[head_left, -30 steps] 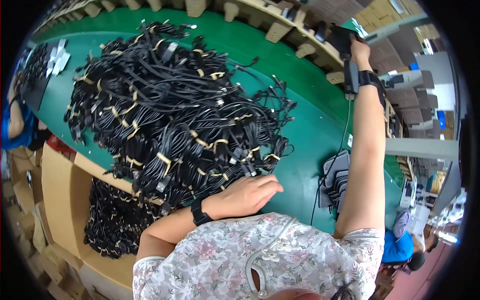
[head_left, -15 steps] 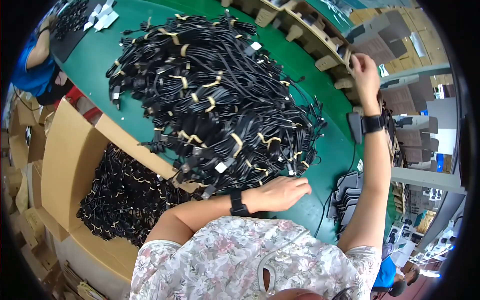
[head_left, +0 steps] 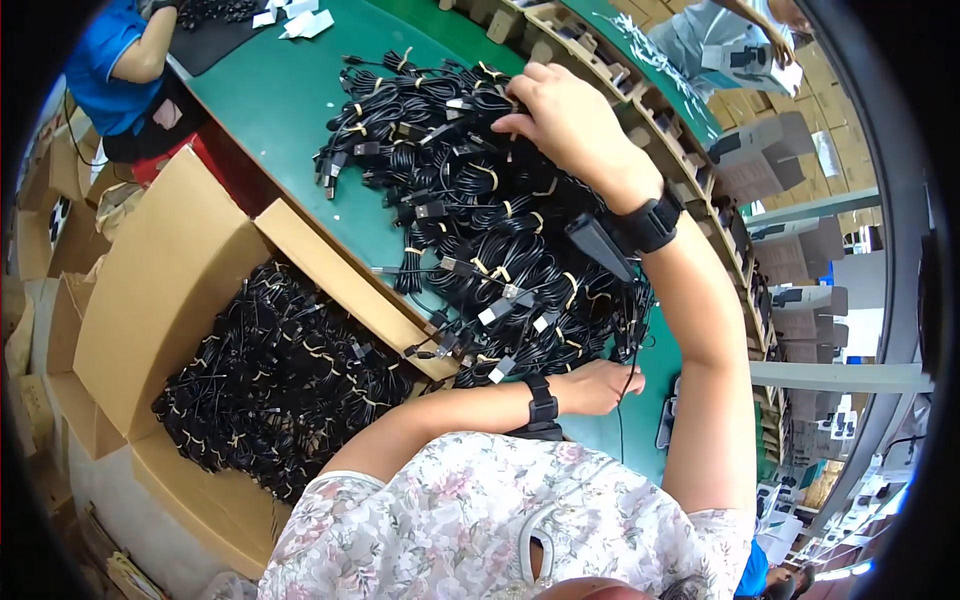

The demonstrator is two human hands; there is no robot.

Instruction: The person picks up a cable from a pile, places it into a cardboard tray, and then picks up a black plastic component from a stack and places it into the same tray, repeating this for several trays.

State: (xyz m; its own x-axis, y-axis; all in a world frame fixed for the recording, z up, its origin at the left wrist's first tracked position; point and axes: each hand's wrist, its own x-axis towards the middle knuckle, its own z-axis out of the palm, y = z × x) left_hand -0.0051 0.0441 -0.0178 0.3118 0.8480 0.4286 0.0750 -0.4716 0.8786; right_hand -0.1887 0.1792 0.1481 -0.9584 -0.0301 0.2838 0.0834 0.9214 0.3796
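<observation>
A heap of black USB cables [head_left: 480, 225], coiled and tied with tan bands, lies on the green table. My right hand [head_left: 565, 115] reaches over its far right part, thumb and fingers apart, touching the cables at the far edge. Below that wrist's black strap hangs a dark clip-like piece [head_left: 597, 245]. My left hand [head_left: 600, 388] rests low at the heap's near edge with its fingers curled in; what they hold, if anything, is hidden. A thin black cord [head_left: 622, 430] runs past those fingertips. A black band [head_left: 541, 398] circles my left wrist.
An open cardboard box [head_left: 165, 285] full of similar cables [head_left: 290, 375] stands at the left, one flap against the table. Wooden shelving [head_left: 655, 120] lines the far right side. One co-worker in blue [head_left: 110, 70] sits far left; another person's arm [head_left: 755, 25] shows far right.
My right hand has moved left from the wooden shelving onto the far part of the cable heap. My left hand stays at the near edge. The whole view has shifted.
</observation>
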